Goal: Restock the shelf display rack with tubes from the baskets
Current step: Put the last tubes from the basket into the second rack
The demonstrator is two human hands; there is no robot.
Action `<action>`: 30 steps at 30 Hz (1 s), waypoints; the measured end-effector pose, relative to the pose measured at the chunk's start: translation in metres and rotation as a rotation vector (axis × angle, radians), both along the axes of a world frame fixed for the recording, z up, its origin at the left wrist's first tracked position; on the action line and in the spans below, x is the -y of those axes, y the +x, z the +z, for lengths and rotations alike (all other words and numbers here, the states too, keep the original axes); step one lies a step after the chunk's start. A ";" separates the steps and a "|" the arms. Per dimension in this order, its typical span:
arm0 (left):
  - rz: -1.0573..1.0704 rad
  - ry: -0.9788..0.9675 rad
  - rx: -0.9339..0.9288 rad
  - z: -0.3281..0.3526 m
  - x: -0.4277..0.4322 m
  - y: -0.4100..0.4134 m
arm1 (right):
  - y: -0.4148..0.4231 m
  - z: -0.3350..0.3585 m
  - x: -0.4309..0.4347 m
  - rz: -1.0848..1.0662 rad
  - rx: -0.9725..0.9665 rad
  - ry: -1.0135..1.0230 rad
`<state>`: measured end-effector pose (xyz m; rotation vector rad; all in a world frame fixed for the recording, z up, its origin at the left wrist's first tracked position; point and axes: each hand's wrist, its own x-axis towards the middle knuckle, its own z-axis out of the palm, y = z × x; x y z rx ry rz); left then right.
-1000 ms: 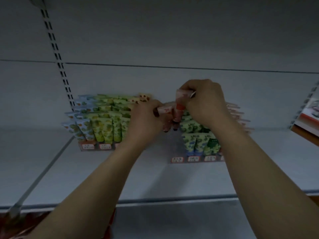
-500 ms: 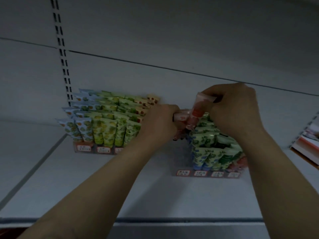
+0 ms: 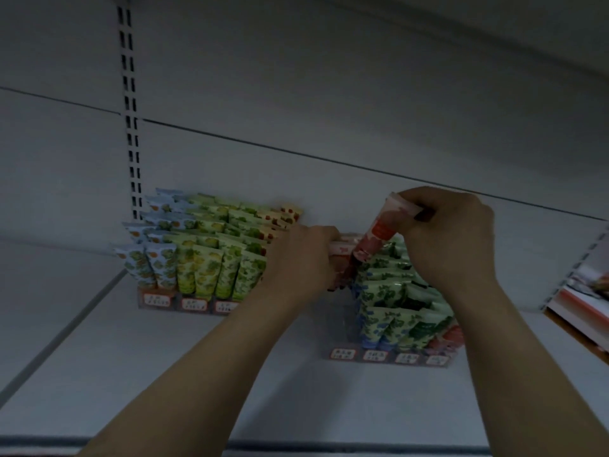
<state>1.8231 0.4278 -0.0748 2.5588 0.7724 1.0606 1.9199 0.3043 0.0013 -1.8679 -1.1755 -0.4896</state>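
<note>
My right hand (image 3: 451, 239) pinches the flat end of a pink-and-red tube (image 3: 379, 230), which tilts with its cap down over the back left corner of the right display rack (image 3: 392, 356). My left hand (image 3: 301, 258) grips a small bundle of pink tubes (image 3: 339, 250) just left of that rack. The right rack holds green, blue and red tubes in stepped rows; its leftmost column looks bare. A second rack (image 3: 171, 301) at the left is packed with blue, green and orange tubes.
Both racks stand on a white shelf (image 3: 164, 374) against a white back panel. A slotted upright (image 3: 130, 103) runs up at the left. Boxed goods (image 3: 583, 301) lie on the neighbouring shelf at the far right. No baskets are in view.
The view has shifted so the racks sit lower and further right. My right hand has lifted its tube away from the left hand's bundle and tilted it over the right rack.
</note>
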 end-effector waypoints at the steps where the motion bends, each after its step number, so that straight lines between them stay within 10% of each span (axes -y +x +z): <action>1: 0.020 0.005 -0.014 0.000 0.000 0.001 | -0.001 -0.001 0.000 -0.002 0.000 0.015; 10: 0.030 0.003 -0.051 0.004 -0.004 0.000 | 0.006 -0.009 -0.008 0.005 0.076 -0.067; 18: 0.009 -0.043 -0.039 0.002 -0.010 -0.003 | 0.005 -0.010 -0.048 -0.055 0.288 -0.643; 30: 0.034 0.028 -0.043 -0.002 -0.002 -0.005 | 0.007 -0.017 -0.052 -0.071 0.296 -0.720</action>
